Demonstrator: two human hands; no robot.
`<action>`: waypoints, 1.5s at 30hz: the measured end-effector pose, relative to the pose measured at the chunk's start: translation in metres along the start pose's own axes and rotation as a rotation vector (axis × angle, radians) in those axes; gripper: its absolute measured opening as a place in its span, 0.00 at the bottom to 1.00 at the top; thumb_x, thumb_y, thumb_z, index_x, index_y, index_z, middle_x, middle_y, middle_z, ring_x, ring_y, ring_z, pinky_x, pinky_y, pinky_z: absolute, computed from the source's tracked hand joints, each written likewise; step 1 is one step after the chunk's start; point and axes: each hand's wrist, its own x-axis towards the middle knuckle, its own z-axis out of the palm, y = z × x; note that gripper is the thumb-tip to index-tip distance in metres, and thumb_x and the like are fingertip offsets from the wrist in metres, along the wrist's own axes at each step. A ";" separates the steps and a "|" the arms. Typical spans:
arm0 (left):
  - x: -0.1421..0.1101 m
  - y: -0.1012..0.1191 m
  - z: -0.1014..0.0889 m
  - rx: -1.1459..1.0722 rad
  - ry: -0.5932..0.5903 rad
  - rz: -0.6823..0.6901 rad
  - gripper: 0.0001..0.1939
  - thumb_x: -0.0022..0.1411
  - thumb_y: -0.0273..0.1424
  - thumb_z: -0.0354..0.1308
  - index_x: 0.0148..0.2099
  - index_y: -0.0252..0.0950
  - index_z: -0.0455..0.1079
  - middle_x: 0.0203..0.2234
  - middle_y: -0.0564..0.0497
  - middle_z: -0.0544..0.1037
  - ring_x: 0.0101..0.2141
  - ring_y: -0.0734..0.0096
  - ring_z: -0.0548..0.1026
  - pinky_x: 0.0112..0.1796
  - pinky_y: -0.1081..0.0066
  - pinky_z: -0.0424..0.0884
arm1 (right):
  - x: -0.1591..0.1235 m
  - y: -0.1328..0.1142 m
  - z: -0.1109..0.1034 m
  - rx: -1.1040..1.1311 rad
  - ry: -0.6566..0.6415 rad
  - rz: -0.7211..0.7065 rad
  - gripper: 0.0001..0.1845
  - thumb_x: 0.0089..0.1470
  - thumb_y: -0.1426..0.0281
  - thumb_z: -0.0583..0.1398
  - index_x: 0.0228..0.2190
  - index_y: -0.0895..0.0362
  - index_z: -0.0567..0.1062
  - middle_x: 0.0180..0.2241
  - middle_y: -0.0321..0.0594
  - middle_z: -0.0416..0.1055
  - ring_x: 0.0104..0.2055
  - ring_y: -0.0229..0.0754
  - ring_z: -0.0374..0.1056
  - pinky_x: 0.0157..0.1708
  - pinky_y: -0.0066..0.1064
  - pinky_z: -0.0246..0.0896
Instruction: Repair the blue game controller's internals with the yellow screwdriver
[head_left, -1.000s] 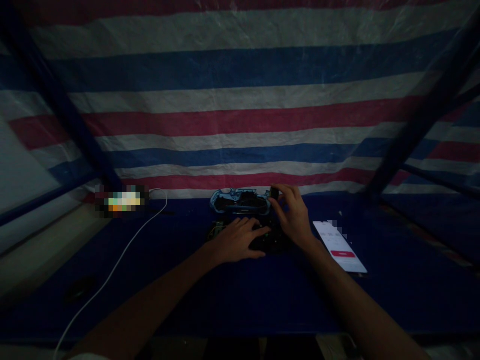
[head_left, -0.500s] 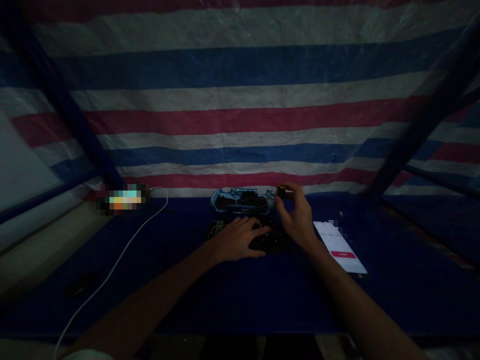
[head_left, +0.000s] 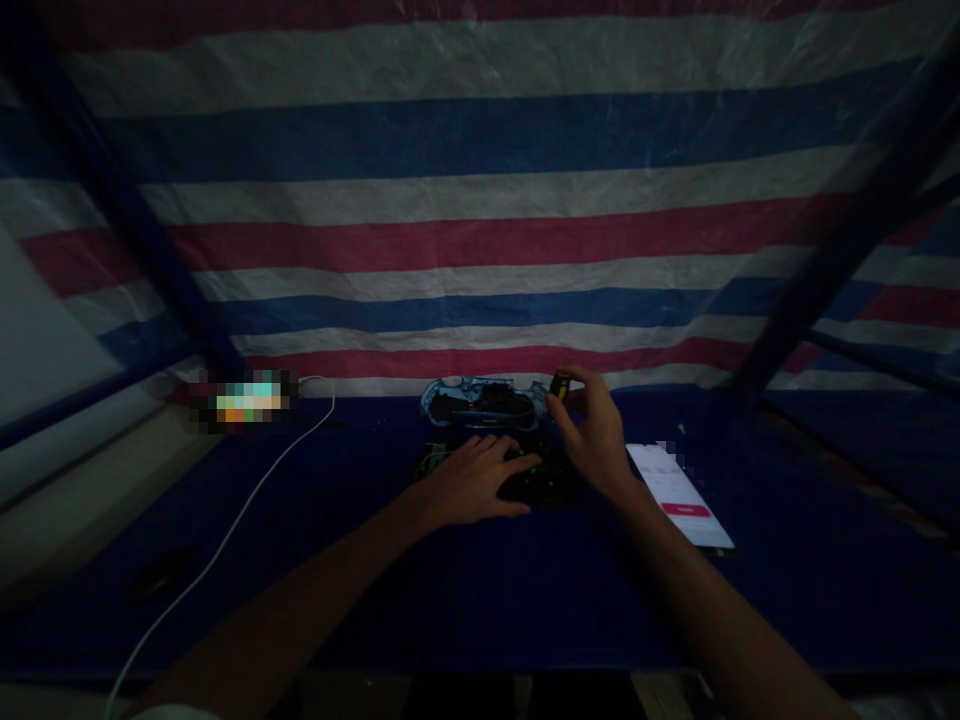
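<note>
**Right hand (head_left: 596, 440) pinches a small cylinder (head_left: 559, 385) above a dark controller (head_left: 536, 485)**

The right hand is nearly closed, holding the small cylinder, dark with a yellow band, between thumb and forefinger tips. The cylinder is in the air, just beside the right end of a blue-and-white controller shell (head_left: 480, 400), and does not appear to touch it. The left hand (head_left: 476, 480) lies flat and open, fingers spread over the dark controller, without closing around it. A small green circuit board (head_left: 431, 462) sits just left of those fingers, partly in shadow.

All of this lies on a dark blue table cover (head_left: 750, 620). To the right, a phone (head_left: 675, 490) lies with its lit screen showing a pink button. To the left, a white cable (head_left: 225, 540) runs toward a blurred object (head_left: 244, 400). Behind the table hangs a striped red, white and blue tarp (head_left: 480, 140), crossed by a dark pole (head_left: 847, 240).
</note>
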 end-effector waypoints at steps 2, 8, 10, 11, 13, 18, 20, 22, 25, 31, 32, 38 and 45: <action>0.000 0.000 0.001 -0.002 -0.003 0.000 0.35 0.68 0.51 0.58 0.71 0.44 0.60 0.59 0.40 0.70 0.56 0.48 0.72 0.56 0.51 0.67 | 0.000 -0.002 0.000 -0.006 0.029 -0.018 0.18 0.64 0.65 0.60 0.54 0.52 0.69 0.46 0.44 0.73 0.39 0.42 0.73 0.41 0.41 0.75; 0.000 -0.001 0.003 -0.007 0.011 0.006 0.35 0.68 0.51 0.58 0.71 0.44 0.60 0.59 0.41 0.71 0.56 0.49 0.72 0.56 0.51 0.68 | 0.000 -0.004 -0.001 -0.037 0.042 -0.070 0.17 0.65 0.67 0.59 0.54 0.52 0.69 0.46 0.45 0.72 0.38 0.42 0.73 0.40 0.40 0.75; 0.000 -0.001 0.002 -0.010 0.016 0.008 0.35 0.68 0.52 0.58 0.71 0.44 0.60 0.59 0.41 0.70 0.56 0.49 0.72 0.56 0.51 0.67 | -0.001 -0.003 0.000 -0.057 0.013 -0.092 0.17 0.65 0.67 0.59 0.55 0.51 0.68 0.46 0.45 0.72 0.39 0.42 0.73 0.41 0.41 0.75; 0.000 -0.001 0.001 -0.010 0.016 0.007 0.35 0.68 0.52 0.58 0.71 0.44 0.60 0.59 0.41 0.70 0.56 0.49 0.72 0.55 0.51 0.67 | -0.002 -0.002 0.000 -0.067 -0.006 -0.102 0.17 0.65 0.67 0.59 0.55 0.51 0.68 0.47 0.44 0.72 0.39 0.42 0.73 0.42 0.42 0.75; 0.000 0.000 0.000 -0.005 0.007 0.003 0.35 0.68 0.52 0.57 0.71 0.44 0.60 0.59 0.41 0.70 0.56 0.49 0.72 0.55 0.52 0.67 | -0.002 -0.002 0.001 -0.079 -0.037 -0.113 0.18 0.65 0.67 0.59 0.55 0.50 0.68 0.48 0.44 0.71 0.40 0.43 0.73 0.43 0.42 0.74; 0.000 0.000 0.001 0.009 -0.003 0.001 0.35 0.69 0.53 0.56 0.71 0.44 0.59 0.59 0.41 0.70 0.56 0.50 0.72 0.55 0.53 0.67 | -0.004 -0.002 0.000 -0.049 -0.036 -0.073 0.18 0.66 0.67 0.59 0.55 0.51 0.68 0.48 0.44 0.71 0.40 0.42 0.73 0.39 0.38 0.75; 0.000 0.000 0.001 0.009 0.001 0.002 0.35 0.69 0.53 0.56 0.72 0.45 0.59 0.60 0.41 0.70 0.56 0.50 0.71 0.55 0.53 0.66 | -0.004 -0.001 -0.002 -0.046 -0.018 -0.067 0.18 0.65 0.66 0.60 0.55 0.50 0.68 0.48 0.44 0.71 0.40 0.42 0.74 0.37 0.37 0.76; 0.000 0.000 0.001 0.007 0.003 0.001 0.35 0.68 0.52 0.57 0.71 0.45 0.59 0.60 0.41 0.70 0.56 0.50 0.71 0.56 0.53 0.66 | -0.004 0.000 -0.004 -0.069 -0.024 -0.088 0.18 0.66 0.66 0.59 0.56 0.49 0.68 0.49 0.44 0.72 0.42 0.43 0.75 0.38 0.38 0.77; 0.000 0.000 0.000 -0.004 0.005 -0.001 0.35 0.68 0.52 0.58 0.71 0.44 0.60 0.60 0.41 0.70 0.56 0.49 0.72 0.55 0.53 0.67 | -0.003 0.000 -0.007 -0.107 -0.082 -0.118 0.18 0.66 0.65 0.59 0.56 0.48 0.68 0.50 0.45 0.72 0.44 0.46 0.75 0.41 0.42 0.78; -0.001 0.000 0.000 -0.006 0.005 -0.012 0.35 0.68 0.52 0.58 0.71 0.45 0.61 0.60 0.41 0.70 0.57 0.50 0.71 0.56 0.53 0.66 | -0.003 -0.001 -0.008 -0.057 -0.115 -0.110 0.18 0.66 0.66 0.58 0.56 0.50 0.67 0.51 0.45 0.72 0.44 0.45 0.75 0.42 0.41 0.78; -0.001 0.000 0.000 -0.006 0.007 -0.011 0.34 0.68 0.52 0.58 0.71 0.45 0.61 0.60 0.42 0.70 0.57 0.50 0.71 0.56 0.53 0.66 | -0.003 -0.001 -0.008 -0.052 -0.118 -0.108 0.18 0.66 0.66 0.58 0.57 0.50 0.67 0.51 0.45 0.72 0.44 0.45 0.75 0.42 0.41 0.78; -0.002 0.001 0.000 -0.024 0.021 -0.009 0.36 0.68 0.52 0.58 0.71 0.44 0.59 0.61 0.42 0.69 0.57 0.50 0.70 0.56 0.54 0.67 | -0.005 0.002 -0.009 -0.033 -0.009 -0.093 0.19 0.65 0.68 0.59 0.56 0.48 0.67 0.51 0.45 0.71 0.45 0.46 0.74 0.46 0.45 0.76; -0.003 0.003 -0.001 -0.069 0.071 -0.021 0.37 0.66 0.52 0.60 0.68 0.36 0.60 0.60 0.41 0.70 0.57 0.51 0.70 0.57 0.55 0.66 | -0.011 0.004 -0.008 0.094 0.175 0.006 0.23 0.64 0.67 0.59 0.58 0.47 0.62 0.53 0.47 0.68 0.41 0.44 0.75 0.41 0.45 0.77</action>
